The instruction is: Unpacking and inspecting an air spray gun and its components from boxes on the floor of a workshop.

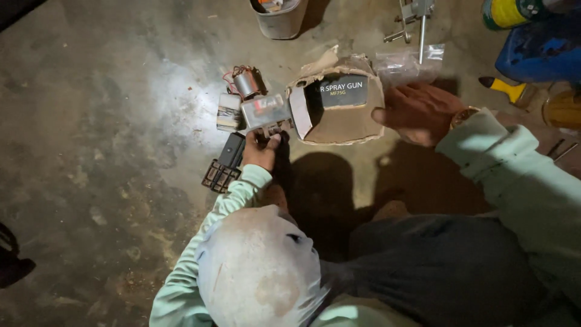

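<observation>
My left hand (260,151) reaches up from a mint-green sleeve and grips the underside of a small grey metal part (265,111) with a shiny wrapped face. That part sits at the open left end of a torn brown cardboard box (342,124) lying on the concrete floor. My right hand (417,112), a watch on its wrist, rests flat with its fingers apart against the right side of the box and holds nothing.
Left of the box lie a small motor with copper wire (245,82), a white block (229,112) and a black finned part (221,168). A metal bucket (278,21), a plastic bag (407,65), a metal tool (413,17) and a yellow-handled tool (507,89) lie beyond.
</observation>
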